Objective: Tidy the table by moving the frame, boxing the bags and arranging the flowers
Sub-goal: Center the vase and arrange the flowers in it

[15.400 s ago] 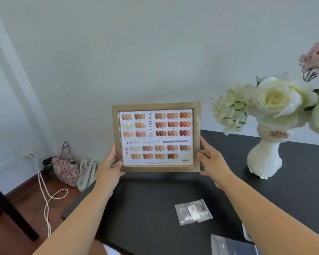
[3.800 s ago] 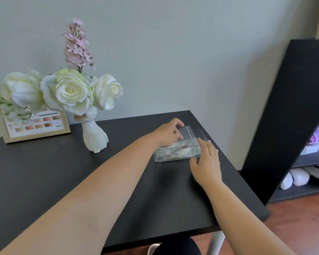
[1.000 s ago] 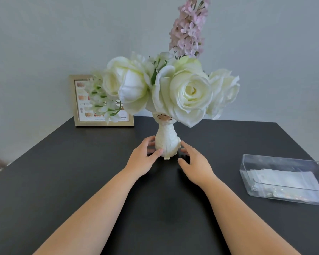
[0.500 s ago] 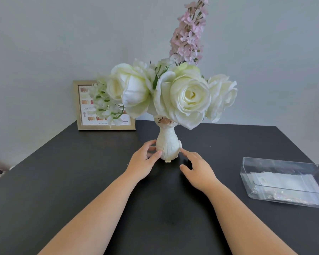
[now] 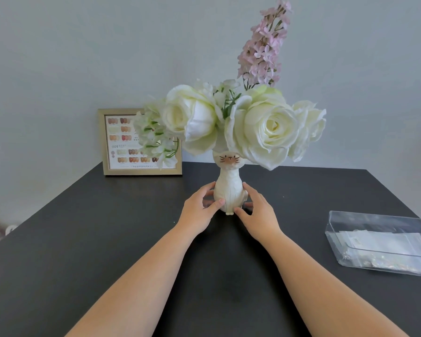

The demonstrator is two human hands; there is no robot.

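- Left hand (image 5: 197,213) and right hand (image 5: 257,214) cup the cat-shaped vase (image 5: 229,190) from both sides, fingers (image 5: 216,204) touching its base.
- The vase of flowers (image 5: 265,127) stands upright mid-counter (image 5: 83,239).
- Frame (image 5: 118,142) leans against the wall; clear box (image 5: 379,242) holds bags (image 5: 384,246) at right.

A moment ago my right hand (image 5: 258,216) lay just off the vase (image 5: 230,190), fingers barely near it; now its fingers press against the vase's right side and its thumb sits at the foot. My left hand (image 5: 199,210) has closed in too, thumb across the lower front, so both hands now cup the vase on the worktop (image 5: 107,227). Earlier I held the frame (image 5: 122,142) up in both hands; it now stands at the back by the wall. The bags (image 5: 379,244) that lay loose on the worktop are now in the clear box (image 5: 350,254) to my right.
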